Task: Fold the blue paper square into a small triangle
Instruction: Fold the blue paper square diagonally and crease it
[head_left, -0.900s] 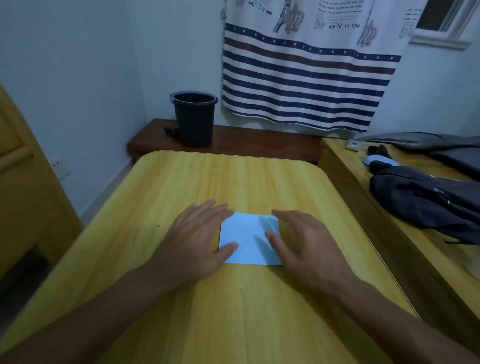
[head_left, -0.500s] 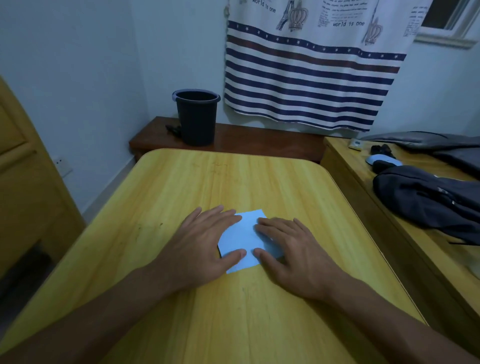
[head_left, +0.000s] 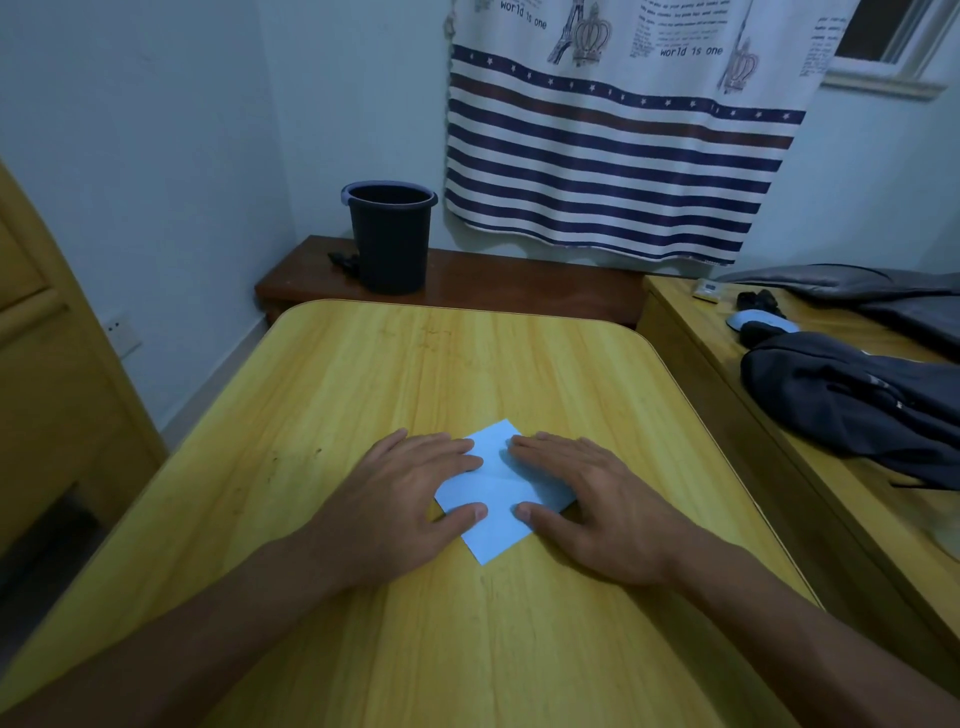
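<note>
— So, where does the blue paper square (head_left: 498, 493) lie?

— Flat on the yellow table (head_left: 363, 395), turned like a diamond: one corner points away from the person, the opposite corner points back toward them, and that near corner sticks out clear of both hands.

— And the hands?

— Both are spread open, palms down, gripping nothing. The left hand (head_left: 400, 499) covers the left corner, the right hand (head_left: 592, 499) covers the right corner. Fingers rest on the far half, thumbs on the near half, with a bare strip of paper between them.

— Which axis matters?

— I'd say the near-to-far diagonal. A faint line crosses the sheet side to side between the hands; whether it is a crease I cannot tell for sure.

— Which hand is nearer the free corner?

— Both thumbs sit about equally close to it, so either could lift it toward the far corner.
</note>
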